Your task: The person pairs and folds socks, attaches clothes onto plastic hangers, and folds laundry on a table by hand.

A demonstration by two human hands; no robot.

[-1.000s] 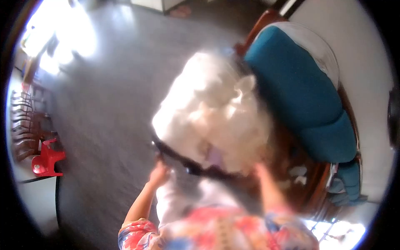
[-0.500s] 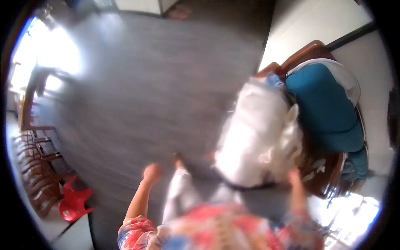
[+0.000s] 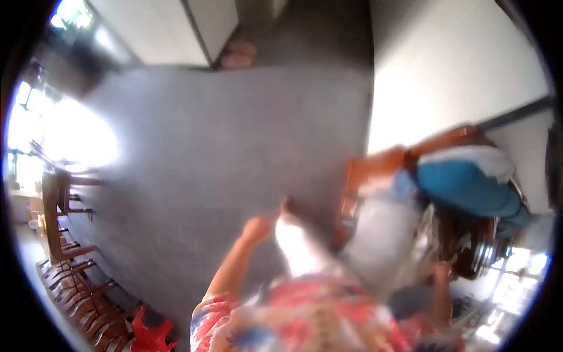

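One loose fist on L hand [image 3: 257, 230], w/ fingers curled in, above grey floor [image 3: 264, 135]. Can't tell grip on R hand [image 3: 441, 270] (blur); right by R edge of white bundle [image 3: 384, 234], contact unclear too. Beyond bundle: brown wooden seat [image 3: 381, 162], blue-green cushion [image 3: 469, 180]. Bottom L: red stool [image 3: 146, 337] nr wooden chairs [image 3: 85, 303].

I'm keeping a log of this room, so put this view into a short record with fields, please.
Left hand: above the grey floor, nothing visible in it
Right hand: beside the pale bundle; too blurred to tell whether they touch
Bundle position: right of the person's outstretched leg
Beyond the bundle: a teal cushion, toward the picture's right
Lower left corner: a red seat near brown chairs
Sharpness: poor around the bundle and right hand
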